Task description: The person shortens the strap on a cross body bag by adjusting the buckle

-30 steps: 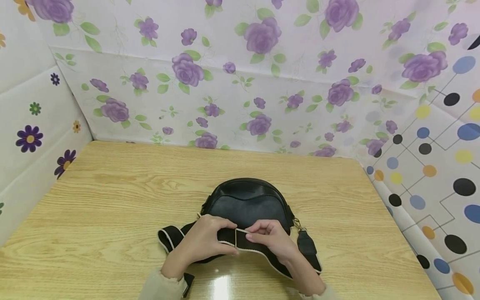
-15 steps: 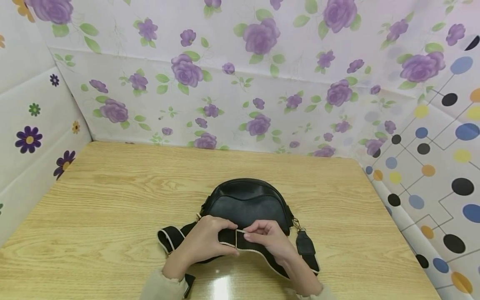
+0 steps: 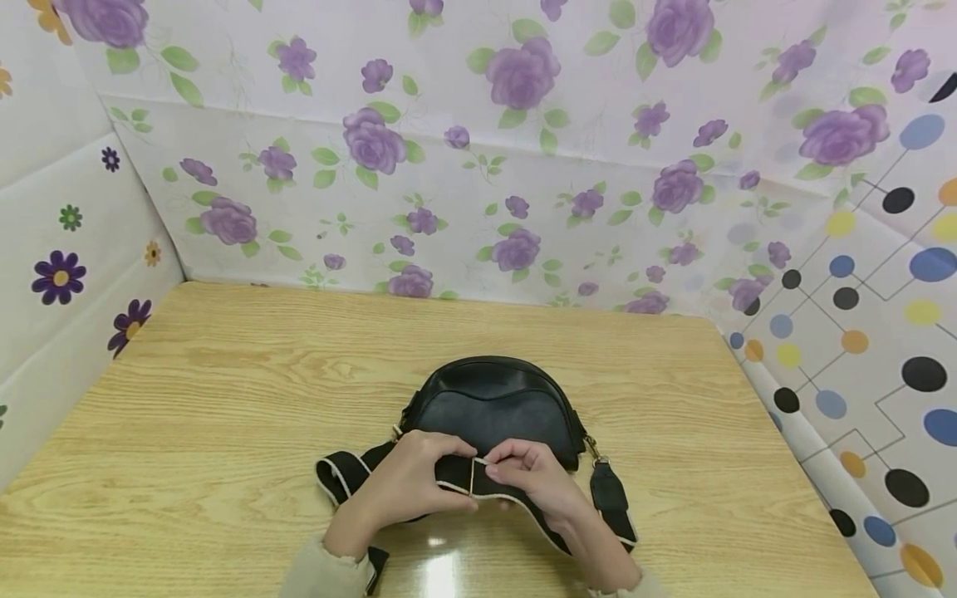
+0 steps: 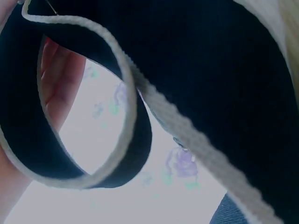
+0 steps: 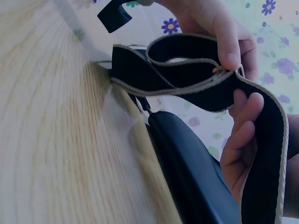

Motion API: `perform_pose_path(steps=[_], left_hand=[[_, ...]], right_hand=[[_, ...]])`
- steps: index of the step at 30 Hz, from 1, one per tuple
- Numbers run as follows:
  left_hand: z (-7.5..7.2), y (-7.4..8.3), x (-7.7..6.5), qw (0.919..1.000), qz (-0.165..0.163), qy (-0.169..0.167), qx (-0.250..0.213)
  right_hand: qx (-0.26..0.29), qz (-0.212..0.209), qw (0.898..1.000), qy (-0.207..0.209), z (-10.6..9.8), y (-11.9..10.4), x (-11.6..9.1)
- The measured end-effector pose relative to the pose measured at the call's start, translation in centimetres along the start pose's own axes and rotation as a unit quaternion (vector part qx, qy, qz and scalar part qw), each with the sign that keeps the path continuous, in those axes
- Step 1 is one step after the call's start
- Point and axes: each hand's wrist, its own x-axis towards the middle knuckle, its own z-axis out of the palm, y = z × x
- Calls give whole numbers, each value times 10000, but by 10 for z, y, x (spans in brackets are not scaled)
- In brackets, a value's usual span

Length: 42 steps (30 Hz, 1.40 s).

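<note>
A black half-moon handbag (image 3: 493,415) rests on the table, its wide black strap (image 3: 484,482) with pale edging drawn out before it. My left hand (image 3: 407,477) grips the strap at a thin gold slider buckle (image 3: 472,478), thumb below and fingers above. Just right of the buckle, my right hand (image 3: 540,480) pinches the strap's upper edge. In the right wrist view the strap (image 5: 271,154) runs down past the right hand's fingers (image 5: 245,112), and a folded loop lies left of the buckle. In the left wrist view a strap loop (image 4: 133,149) covers most of the left hand.
The wood-grain table (image 3: 224,399) stretches around the bag. A flower-print sheet (image 3: 449,199) stands behind it, and a dotted sheet (image 3: 852,374) rises on the right. A black leather strap tab (image 3: 609,490) hangs from a gold clip (image 3: 593,448) at the bag's right side.
Both hands keep nearly the same place at the buckle. A right-hand fingertip now shows beneath the strap's lower edge.
</note>
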Motion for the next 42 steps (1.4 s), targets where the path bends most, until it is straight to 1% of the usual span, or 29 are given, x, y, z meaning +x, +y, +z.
perform_pose_path(steps=[4, 10, 14, 18, 21, 27, 31, 34, 38, 42], left_hand=[[1, 1, 0, 10000, 14, 40, -17], [4, 1, 1, 9998, 112, 111, -111], [5, -1, 1, 9993, 126, 237, -247], [5, -3, 2, 9989, 117, 309, -323], [3, -4, 2, 9989, 23, 331, -333], [0, -7, 2, 9982, -242, 299, -468], [0, -8, 1, 9978, -362, 244, -490], [0, -9, 1, 9981, -385, 191, -445], [0, -9, 1, 9978, -473, 86, -461], [1, -10, 1, 9967, -653, 2, -488]], right_hand=[[-12, -20, 10000, 69, 3, 0, 1], [-138, -78, 9999, 19, 8, -2, 3], [-237, -38, 9997, 51, 7, -2, 5], [-301, -52, 9995, -3, 3, -4, 6], [-388, -44, 9992, -29, -1, -5, 6], [-630, 132, 9979, 22, -12, -6, 4], [-830, 183, 9964, -59, -19, -7, 2], [-941, 121, 9953, -169, -23, -7, 1], [-945, -117, 9949, -327, -25, -8, 0], [-923, -259, 9950, -296, -24, -8, -1]])
